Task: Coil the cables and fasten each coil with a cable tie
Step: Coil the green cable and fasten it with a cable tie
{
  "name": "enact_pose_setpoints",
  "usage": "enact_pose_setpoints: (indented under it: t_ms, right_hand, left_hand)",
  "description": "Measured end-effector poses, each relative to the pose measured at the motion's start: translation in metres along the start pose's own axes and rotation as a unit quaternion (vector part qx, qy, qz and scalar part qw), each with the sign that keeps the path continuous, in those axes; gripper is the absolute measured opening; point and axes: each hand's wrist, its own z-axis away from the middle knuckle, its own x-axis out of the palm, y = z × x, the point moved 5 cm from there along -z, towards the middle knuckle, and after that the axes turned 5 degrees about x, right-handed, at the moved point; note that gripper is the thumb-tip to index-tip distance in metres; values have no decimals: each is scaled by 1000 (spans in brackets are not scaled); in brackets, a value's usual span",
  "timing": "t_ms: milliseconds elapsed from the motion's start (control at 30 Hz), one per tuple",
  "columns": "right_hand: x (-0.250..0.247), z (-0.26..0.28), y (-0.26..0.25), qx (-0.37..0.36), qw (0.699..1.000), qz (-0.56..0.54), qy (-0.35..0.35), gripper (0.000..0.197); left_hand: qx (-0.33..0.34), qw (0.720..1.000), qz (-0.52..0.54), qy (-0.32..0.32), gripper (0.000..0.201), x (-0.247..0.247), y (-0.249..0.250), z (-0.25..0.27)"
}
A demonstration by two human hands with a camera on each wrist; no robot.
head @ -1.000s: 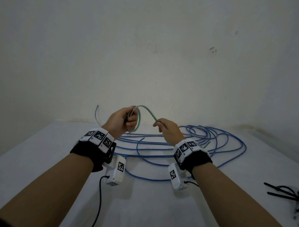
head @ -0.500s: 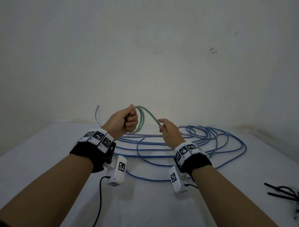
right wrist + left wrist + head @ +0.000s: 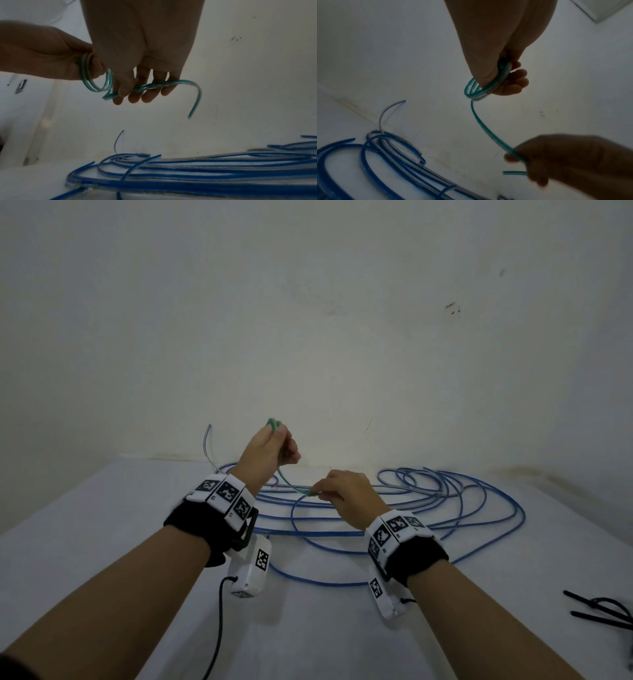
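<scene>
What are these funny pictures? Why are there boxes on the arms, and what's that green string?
No robot here, just a person winding up cables. The white boxes strapped at the wrists are little cameras. One picture comes from a camera on the person's head, looking down at both arms. The other two come from the wrist cameras, looking along the fingers.

The left hand grips a small green cable coil. The right hand pinches the loose green cable end, ready for another loop.

On the white table lies a heap of loose blue cables, waiting their turn. At the right edge lie black cable ties for fastening the coils.
</scene>
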Motion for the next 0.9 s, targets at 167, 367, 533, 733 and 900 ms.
enact_pose_setpoints:
  t_ms: [167,367,533,733,900]
  right_hand:
    - [-15,-3,-10,-56,993,-87,64,30]
    - [-26,-4,-15,-69,973,-200,96,15]
    - [-29,-6,-13,-75,970,-196,127,13]
    - [-29,-4,-2,-35,976,-100,188,16]
    - [-27,-5,-2,21,979,-149,140,10]
  left_hand:
    - [14,980,-190,-58,26,-1,-17,5]
    - [-37,967,-232,-100,29,5,-20,14]
    - [-86,962,-213,-149,38,6,-24,14]
    - [-118,968,-157,-153,37,9,-14,18]
    - [-163,972,-87,-147,42,9,-14,21]
